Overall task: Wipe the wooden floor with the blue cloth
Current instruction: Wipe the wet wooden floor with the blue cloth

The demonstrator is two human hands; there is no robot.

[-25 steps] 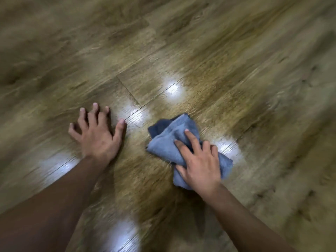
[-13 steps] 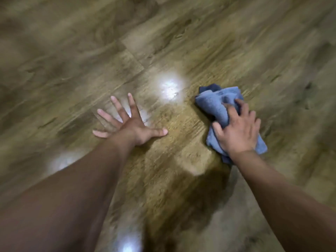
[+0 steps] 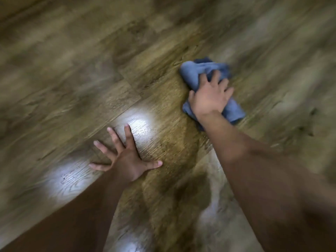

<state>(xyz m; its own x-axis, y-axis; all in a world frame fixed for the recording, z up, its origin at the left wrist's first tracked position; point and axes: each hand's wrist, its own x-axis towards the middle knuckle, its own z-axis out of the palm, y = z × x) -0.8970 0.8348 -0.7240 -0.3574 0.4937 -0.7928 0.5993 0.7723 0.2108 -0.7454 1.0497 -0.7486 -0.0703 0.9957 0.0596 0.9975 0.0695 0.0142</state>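
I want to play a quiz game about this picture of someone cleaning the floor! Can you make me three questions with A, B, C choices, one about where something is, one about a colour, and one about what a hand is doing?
1. Where is the cloth?
A. Under the right hand
B. Under the left hand
C. Lying alone, away from both hands

2. What colour is the cloth?
A. Red
B. Blue
C. Yellow

3. What is the left hand doing?
A. Making a fist
B. Holding a brush
C. Resting flat on the floor with fingers spread

Answers:
1. A, because the right hand's fingers curl over the bunched cloth and hold it against the floor.
2. B, because the cloth looks plainly blue against the brown wood.
3. C, because the left palm is down on the boards, all fingers straight and fanned out, holding nothing.
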